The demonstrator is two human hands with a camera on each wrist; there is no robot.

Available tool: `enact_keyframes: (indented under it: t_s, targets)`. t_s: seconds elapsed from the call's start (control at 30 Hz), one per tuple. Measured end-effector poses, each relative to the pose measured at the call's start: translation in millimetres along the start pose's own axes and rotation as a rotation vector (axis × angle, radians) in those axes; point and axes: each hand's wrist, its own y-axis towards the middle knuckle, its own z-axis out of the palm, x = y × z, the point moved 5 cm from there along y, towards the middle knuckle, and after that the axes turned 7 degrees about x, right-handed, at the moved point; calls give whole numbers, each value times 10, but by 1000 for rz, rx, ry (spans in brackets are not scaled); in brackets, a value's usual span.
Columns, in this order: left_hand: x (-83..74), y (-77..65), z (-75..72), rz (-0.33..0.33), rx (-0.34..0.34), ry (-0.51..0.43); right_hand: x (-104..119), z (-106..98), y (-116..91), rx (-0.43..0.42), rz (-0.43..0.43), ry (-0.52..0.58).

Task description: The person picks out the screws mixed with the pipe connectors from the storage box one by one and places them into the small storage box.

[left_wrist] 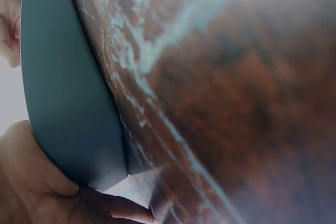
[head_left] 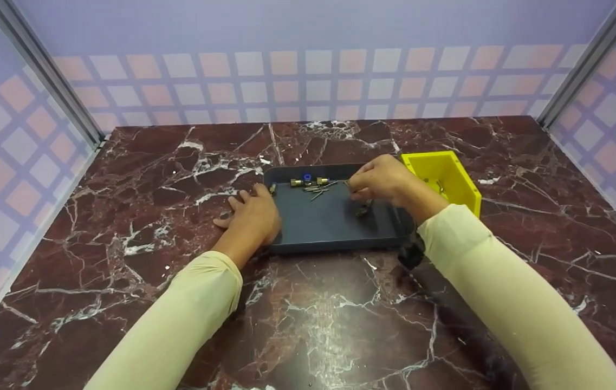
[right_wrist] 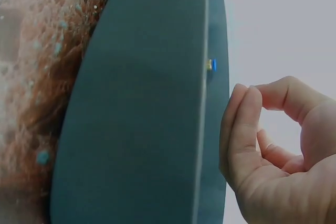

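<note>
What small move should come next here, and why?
Probably lower the right grip slightly, toward the thin metal pieces in the tray: it hangs pinched close beside them, and the left grip rests against the tray's left end. Whether anything is pinched, I can't tell.

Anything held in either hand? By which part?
Right hand: thumb and fingertips meet in a pinch; can't tell whether a small part sits between them. Left hand touches the left side of the tray, no clear grip.

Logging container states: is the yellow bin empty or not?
Not empty: in the head view, small metallic pieces show inside the yellow bin. Part is hidden, so how full is unclear.
</note>
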Motion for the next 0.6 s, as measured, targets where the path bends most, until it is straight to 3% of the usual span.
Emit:
enact_keyframes:
  t_s: [0.37,0.6]
  targets:
    - [-1,-13,10,-4,5,6,-2,-152,-99,20,-38,171]
    - [-10,-15,-2,-8,14,8,20,-401,-265,-7,-55,176]
